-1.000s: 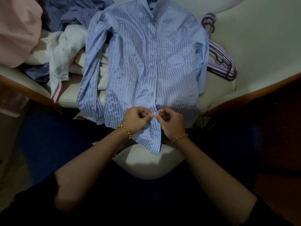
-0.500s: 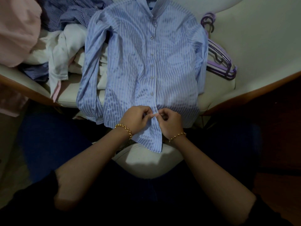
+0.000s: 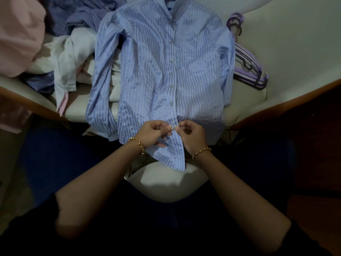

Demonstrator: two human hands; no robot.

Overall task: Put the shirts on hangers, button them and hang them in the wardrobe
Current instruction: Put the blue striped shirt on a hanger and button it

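A light blue shirt with white stripes (image 3: 156,71) lies flat, front up, on a white cushioned seat (image 3: 166,183), collar at the far end. Its placket is buttoned from the collar down to my hands. My left hand (image 3: 153,133) pinches the left edge of the placket near the hem. Facing it, my right hand (image 3: 191,134) pinches the right edge, and a small button shows between the fingertips. The hanger inside the shirt is hidden, apart from a dark bit at the collar.
Several purple hangers (image 3: 247,71) lie stacked to the right of the shirt. At the left sits a pile of clothes: a white shirt (image 3: 68,56), a dark blue checked one (image 3: 77,13) and a pink one (image 3: 18,34). Wooden edges (image 3: 287,106) border the seat.
Both hands have stayed at the lowest button and their fingertips have shifted slightly as they work it. The shirt has not moved.
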